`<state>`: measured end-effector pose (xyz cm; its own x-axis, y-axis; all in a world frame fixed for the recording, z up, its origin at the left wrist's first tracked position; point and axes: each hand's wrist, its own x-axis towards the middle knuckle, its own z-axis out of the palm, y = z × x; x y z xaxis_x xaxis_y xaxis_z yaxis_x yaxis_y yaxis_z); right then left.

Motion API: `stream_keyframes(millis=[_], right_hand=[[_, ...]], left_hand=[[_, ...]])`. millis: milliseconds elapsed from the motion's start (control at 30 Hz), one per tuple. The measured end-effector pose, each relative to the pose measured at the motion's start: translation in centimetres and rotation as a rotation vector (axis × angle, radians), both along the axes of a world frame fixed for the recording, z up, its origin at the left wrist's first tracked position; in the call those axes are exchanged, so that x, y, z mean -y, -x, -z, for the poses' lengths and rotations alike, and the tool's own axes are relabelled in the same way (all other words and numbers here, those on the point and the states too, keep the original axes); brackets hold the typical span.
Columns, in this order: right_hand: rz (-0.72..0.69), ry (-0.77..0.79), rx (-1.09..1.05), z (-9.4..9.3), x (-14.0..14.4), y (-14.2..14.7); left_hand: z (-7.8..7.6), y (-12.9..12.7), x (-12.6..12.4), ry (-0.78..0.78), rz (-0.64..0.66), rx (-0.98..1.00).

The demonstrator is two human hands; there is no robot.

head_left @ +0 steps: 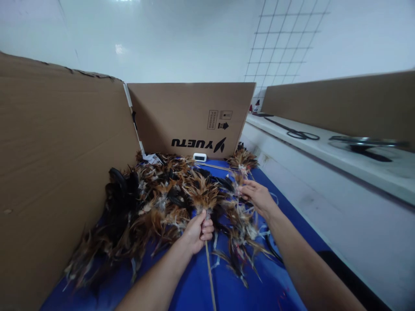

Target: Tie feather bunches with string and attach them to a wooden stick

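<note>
My left hand [198, 232] is closed round the thin stick of a feather duster [203, 192], just under its spread head of brown feathers. The bare stick runs down from the fist toward the lower edge of the view. To the right, my right hand [256, 195] pinches a small bunch of brown feathers [239, 181] between thumb and fingers, a short way from the duster. Around both hands lie loose brown and black feathers [155, 211], with pale fluff at their bases. More loose feathers [241, 229] are below my right hand.
Cardboard walls stand at the left [58, 164] and back [188, 112] of the blue table surface [194, 289]. A small white digital display [199, 157] and thin sticks [215, 166] lie at the back. Scissors [301, 134] rest on the white ledge [340, 160] to the right.
</note>
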<state>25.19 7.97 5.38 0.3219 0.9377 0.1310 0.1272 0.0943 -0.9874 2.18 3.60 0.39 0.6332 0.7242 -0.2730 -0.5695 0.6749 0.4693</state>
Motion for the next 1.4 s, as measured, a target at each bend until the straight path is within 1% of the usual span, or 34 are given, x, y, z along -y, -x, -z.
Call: stream_keyframes(millis=[100,200,300,400,500,600,800,867,967,1067,1200,1300,1400], right_hand=[[-0.092,0.025,-0.083,-1.2,2.3,1.6],[-0.197,0.096,-0.249,-2.0,4.3,3.3],[-0.238,0.119,-0.342,-2.3,5.8,4.5],[-0.261,0.148,-0.359,-2.3,6.8,5.0],[-0.276,0.209,-0.316,-2.2,7.8,5.1],[-0.265,0.218,-0.27,-2.0,8.7,5.0],[-0.191,0.053,-0.242,-1.3,9.8,4.9],[-0.182,0.026,-0.234,-1.0,10.0,5.2],[-0.171,0.036,-0.235,-0.1,9.9,5.9],[-0.151,0.064,-0.253,1.1,9.4,6.9],[-0.123,0.105,-0.249,2.7,8.7,7.8],[-0.06,0.132,-0.24,3.3,8.2,8.1],[-0.029,0.147,-0.232,3.4,8.0,8.1]], left_hand=[[0.0,0.0,0.0,0.001,0.01,0.01],[0.1,0.0,0.0,0.003,0.01,-0.004],[0.2,0.0,0.1,-0.006,0.008,-0.009],[0.2,0.0,0.2,-0.02,0.013,-0.003],[0.2,0.1,0.1,-0.018,0.02,-0.006],[0.2,0.0,0.1,-0.015,0.021,-0.007],[0.2,0.0,0.2,-0.011,0.038,0.0],[0.0,-0.1,0.3,-0.015,0.05,-0.001],[-0.4,-0.1,0.5,-0.018,0.063,-0.009],[-0.7,-0.2,0.7,-0.016,0.072,-0.022],[-0.6,-0.3,0.9,-0.027,0.101,-0.027],[-0.3,-0.5,1.0,-0.059,0.132,-0.013],[-0.1,-0.6,1.1,-0.086,0.169,-0.009]])
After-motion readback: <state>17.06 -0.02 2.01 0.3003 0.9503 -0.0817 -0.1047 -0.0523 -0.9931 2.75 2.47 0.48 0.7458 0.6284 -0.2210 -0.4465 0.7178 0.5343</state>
